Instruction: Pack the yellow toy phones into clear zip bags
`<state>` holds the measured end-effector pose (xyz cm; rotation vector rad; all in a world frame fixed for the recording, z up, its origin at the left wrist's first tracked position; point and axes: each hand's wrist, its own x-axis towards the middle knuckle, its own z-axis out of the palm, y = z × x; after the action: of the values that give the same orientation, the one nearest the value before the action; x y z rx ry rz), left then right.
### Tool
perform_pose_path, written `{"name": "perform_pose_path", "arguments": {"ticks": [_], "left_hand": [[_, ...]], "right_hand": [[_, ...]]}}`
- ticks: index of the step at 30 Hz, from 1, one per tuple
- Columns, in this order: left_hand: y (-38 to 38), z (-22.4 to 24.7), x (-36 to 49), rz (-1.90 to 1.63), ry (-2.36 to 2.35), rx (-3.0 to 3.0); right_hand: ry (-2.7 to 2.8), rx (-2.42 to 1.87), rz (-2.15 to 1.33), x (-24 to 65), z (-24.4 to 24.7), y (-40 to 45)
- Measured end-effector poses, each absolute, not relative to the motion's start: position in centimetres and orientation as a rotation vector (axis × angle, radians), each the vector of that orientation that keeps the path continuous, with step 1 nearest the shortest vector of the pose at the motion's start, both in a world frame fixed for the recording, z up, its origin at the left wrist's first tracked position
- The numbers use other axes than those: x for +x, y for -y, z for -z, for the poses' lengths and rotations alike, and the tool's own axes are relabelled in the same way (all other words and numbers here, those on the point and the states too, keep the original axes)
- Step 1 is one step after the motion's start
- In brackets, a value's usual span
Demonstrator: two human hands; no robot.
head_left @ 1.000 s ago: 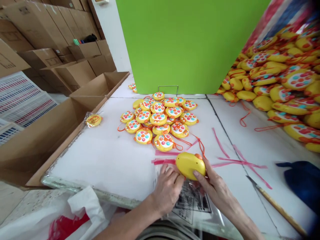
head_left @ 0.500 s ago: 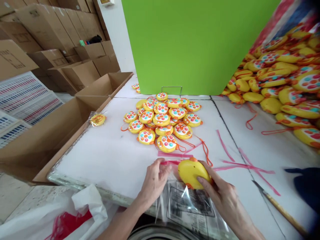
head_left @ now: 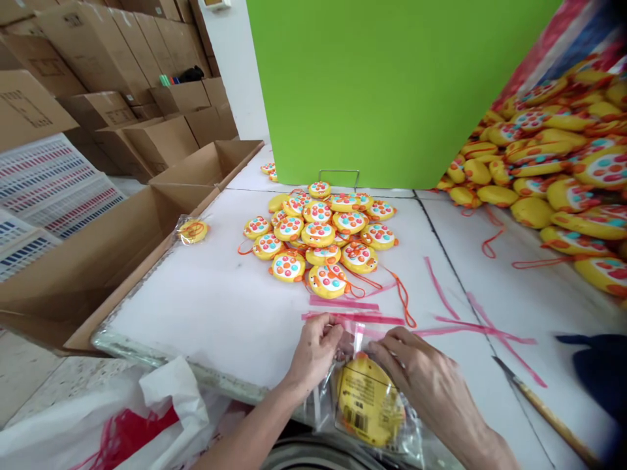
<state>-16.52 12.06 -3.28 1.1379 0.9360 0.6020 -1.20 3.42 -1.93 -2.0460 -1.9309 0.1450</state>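
A yellow toy lies inside a clear plastic bag with printed text and a barcode, at the table's front edge. My left hand pinches the bag's upper left edge, fingers closed. At the upper right of the bag's mouth, my right hand is closed on the plastic, its fingertips partly hidden. Just beyond my hands, pink tape strips lie on the white table. Farther back sits a pile of yellow animal-shaped toys with coloured dots and orange cords.
A bagged toy lies by the open cardboard box on the left. A green board stands behind the pile. At right are a large heap of toys, a knife and a dark blue cloth.
The yellow toy has gone from my right hand's grip into the clear bag. My right hand has shifted to the bag's mouth, and my left hand now grips its edge.
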Motion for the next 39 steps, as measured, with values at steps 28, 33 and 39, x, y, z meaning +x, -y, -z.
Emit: {"name": "perform_pose_path", "arguments": {"ticks": [28,33,39], "left_hand": [[-11.5,4.7,-17.9,-0.544,-0.824,1.276],[-11.5,4.5,-17.8,-0.542,-0.795,1.174],[-11.4,4.0,-17.7,-0.535,-0.765,1.128]], "right_hand": [[0.966,-2.958,-0.029,12.0,0.7,-0.7],[1.157,-2.667,-0.203,10.5,0.9,0.6],[1.226,-2.029,-0.811,5.1,3.2,-3.1]]}}
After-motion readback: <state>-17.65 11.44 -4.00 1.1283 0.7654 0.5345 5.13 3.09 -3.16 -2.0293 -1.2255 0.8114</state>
